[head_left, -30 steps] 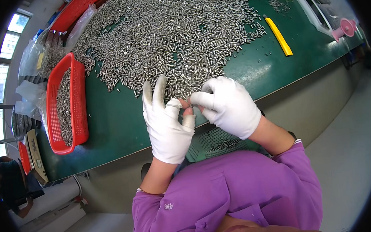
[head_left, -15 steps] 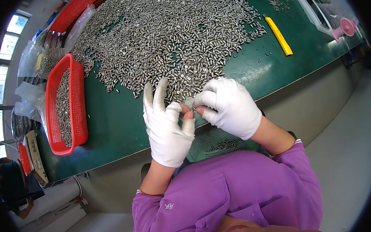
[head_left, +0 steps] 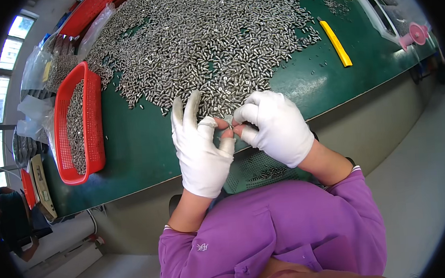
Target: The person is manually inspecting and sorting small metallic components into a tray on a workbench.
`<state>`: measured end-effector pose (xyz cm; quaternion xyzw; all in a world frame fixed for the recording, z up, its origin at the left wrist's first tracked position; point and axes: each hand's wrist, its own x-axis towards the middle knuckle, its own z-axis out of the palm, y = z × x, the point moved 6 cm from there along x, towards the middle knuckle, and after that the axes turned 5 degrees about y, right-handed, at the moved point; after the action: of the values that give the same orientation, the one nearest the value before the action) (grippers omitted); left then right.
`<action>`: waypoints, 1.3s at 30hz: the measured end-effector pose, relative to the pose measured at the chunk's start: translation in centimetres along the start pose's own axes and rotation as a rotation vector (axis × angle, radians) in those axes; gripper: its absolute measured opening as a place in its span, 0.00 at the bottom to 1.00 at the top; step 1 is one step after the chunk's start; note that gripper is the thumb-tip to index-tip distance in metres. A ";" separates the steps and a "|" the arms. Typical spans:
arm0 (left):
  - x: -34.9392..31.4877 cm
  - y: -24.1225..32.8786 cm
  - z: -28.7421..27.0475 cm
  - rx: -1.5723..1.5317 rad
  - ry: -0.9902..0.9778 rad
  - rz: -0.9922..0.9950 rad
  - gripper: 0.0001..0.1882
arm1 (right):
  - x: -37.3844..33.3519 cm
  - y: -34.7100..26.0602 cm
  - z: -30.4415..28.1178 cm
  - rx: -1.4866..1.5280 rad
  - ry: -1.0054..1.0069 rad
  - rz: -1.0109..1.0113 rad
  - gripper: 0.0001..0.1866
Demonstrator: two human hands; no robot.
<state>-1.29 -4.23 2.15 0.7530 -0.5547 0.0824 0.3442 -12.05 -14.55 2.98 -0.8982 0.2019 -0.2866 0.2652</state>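
Note:
My left hand [head_left: 200, 153] and my right hand [head_left: 278, 128], both in white gloves with bare thumb and index fingertips, meet at the table's near edge. Between their pinched fingertips is a tiny silvery metal part [head_left: 231, 128], mostly covered by the fingers. The left middle and ring fingers stretch up toward a wide heap of small cylindrical metal parts [head_left: 207, 48]. The right hand's other fingers are curled. Below the hands, under the table edge, a green perforated basket [head_left: 250, 175] holds several dark metal pieces.
Left of the heap stands a red plastic basket [head_left: 97, 126] with metal parts in it. A yellow utility knife [head_left: 336, 43] lies at right, near a white tray [head_left: 375, 15] and a pink spool-like object [head_left: 415, 34]. A beige scale [head_left: 42, 188] sits at the left edge.
Both hands stay pinched together in nearly the same place, with only slight shifts of the fingertips and the right hand a little higher.

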 end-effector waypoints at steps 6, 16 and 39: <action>0.3 0.0 0.0 -0.002 -0.042 -0.018 0.14 | -0.1 0.0 0.1 -0.011 -0.031 0.016 0.07; 0.3 -0.1 -0.2 -0.075 -0.038 0.010 0.15 | -0.5 -0.1 -0.4 0.011 -0.024 0.000 0.06; 0.5 1.0 -0.3 -0.054 -0.128 0.110 0.15 | -0.8 1.6 -1.2 0.013 0.086 0.041 0.10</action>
<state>-1.95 -4.65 3.06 0.7154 -0.6182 0.0380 0.3233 -13.70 -15.80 2.53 -0.8789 0.2295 -0.3208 0.2681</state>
